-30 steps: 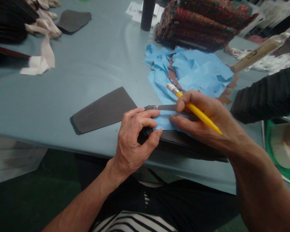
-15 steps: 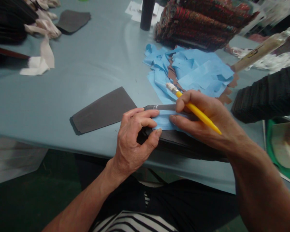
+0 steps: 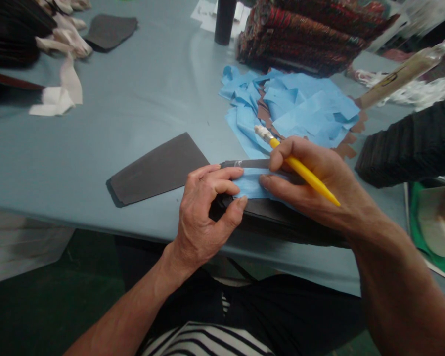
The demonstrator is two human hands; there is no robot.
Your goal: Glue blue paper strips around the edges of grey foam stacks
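Observation:
A light blue fabric strip [image 3: 250, 182] lies on dark grey pieces [image 3: 269, 208] stacked at the table's near edge. My left hand [image 3: 210, 207] is curled over the strip's left end, its fingertips on top and the thumb at the near side. My right hand [image 3: 309, 180] holds a yellow-handled brush [image 3: 307, 179], its pale, caked tip pointing up and left, away from the strip. The right thumb and fingers also touch the strip's right part. Just left of my hands lies a flat, tapered dark grey piece [image 3: 159, 168].
Blue fabric scraps [image 3: 307, 106] are heaped beyond my right hand. Behind them stands a reddish patterned stack [image 3: 300, 42] beside a dark cylinder [image 3: 225, 22]. A black stack [image 3: 411, 141] and a translucent tub [image 3: 439, 220] are on the right. Off-white strips [image 3: 61, 96] lie far left.
Both hands keep nearly the same pose on the strip, and the brush stays in my right hand. The whole view has shifted very slightly.

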